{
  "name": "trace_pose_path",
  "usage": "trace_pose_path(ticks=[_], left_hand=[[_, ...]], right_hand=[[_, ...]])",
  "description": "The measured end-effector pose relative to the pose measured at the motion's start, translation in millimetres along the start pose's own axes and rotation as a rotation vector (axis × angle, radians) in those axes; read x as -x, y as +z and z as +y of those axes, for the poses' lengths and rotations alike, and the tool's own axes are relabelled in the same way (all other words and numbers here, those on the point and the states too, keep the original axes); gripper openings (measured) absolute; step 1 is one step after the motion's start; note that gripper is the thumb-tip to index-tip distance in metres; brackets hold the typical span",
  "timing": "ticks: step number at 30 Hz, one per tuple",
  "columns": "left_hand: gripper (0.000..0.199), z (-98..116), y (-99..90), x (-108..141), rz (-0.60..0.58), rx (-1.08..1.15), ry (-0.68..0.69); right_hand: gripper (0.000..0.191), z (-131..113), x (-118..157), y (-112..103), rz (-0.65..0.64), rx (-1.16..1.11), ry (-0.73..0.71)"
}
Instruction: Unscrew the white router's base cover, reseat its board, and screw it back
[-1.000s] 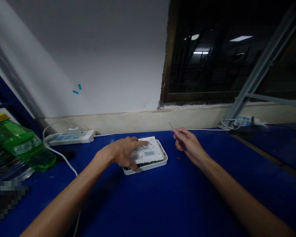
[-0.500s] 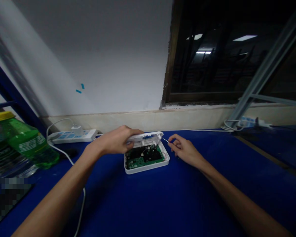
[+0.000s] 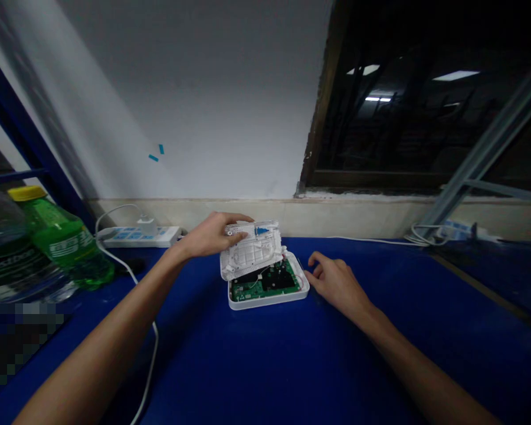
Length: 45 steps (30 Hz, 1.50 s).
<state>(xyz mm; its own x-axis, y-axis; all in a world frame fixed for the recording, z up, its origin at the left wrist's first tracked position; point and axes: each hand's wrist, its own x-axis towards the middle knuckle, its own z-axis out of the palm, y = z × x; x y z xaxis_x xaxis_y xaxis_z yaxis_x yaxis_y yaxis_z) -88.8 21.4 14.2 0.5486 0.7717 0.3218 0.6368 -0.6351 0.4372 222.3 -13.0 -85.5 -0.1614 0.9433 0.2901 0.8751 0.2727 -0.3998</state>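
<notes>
Your hands are apart, one on each side of the open white plastic housing [image 3: 265, 305], which sits on the blue workbench [image 3: 203, 366]. Your left hand [image 3: 212, 234] grips the perforated lid [image 3: 250, 251], holding it tilted up over the housing's far side. Your right hand [image 3: 334, 283] lies just beside the housing's right rim, fingers slightly curled, with nothing showing in it.

Behind the housing rise a white wall [image 3: 181, 106] and, to its right, a dark window [image 3: 407, 118] and a metal strut [image 3: 482, 159]. Left of the housing stand a large water bottle [image 3: 9, 248] and a green bottle [image 3: 59, 239] with a yellow cap, near a white power strip [image 3: 137, 236] and its white cable [image 3: 133, 277]. Inside the housing lies a green circuit board [image 3: 256, 289] with 2 black patches and a thin wire.
</notes>
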Motion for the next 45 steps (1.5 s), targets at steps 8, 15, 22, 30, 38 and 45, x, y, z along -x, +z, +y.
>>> trace_pose_path(ticks=[8,15,22,30,38,45], left_hand=[[0.042,-1.7,-4.9,2.8,-0.036,0.041,-0.008],[0.04,-12.0,-6.0,2.7,-0.068,0.108,0.011],[0.037,-19.9,-3.8,1.8,-0.043,0.183,0.001],[0.033,2.2,-0.4,2.4,0.208,0.027,0.104],[0.029,36.6,14.4,3.2,0.144,-0.098,0.39],[0.029,49.8,8.6,7.4,0.047,-0.223,0.424]], right_hand=[[0.015,-7.9,-4.1,4.2,0.027,-0.155,-0.122],[0.007,-12.0,0.9,1.9,-0.111,-0.286,-0.17],[0.013,-14.0,4.6,-16.6,-0.257,-0.348,-0.192],[0.007,-13.8,4.5,-18.8,-0.307,-0.318,-0.211],[0.009,-10.8,7.9,-15.4,-0.272,-0.244,-0.251],[0.01,-14.6,9.0,-17.0,-0.27,-0.212,-0.274]])
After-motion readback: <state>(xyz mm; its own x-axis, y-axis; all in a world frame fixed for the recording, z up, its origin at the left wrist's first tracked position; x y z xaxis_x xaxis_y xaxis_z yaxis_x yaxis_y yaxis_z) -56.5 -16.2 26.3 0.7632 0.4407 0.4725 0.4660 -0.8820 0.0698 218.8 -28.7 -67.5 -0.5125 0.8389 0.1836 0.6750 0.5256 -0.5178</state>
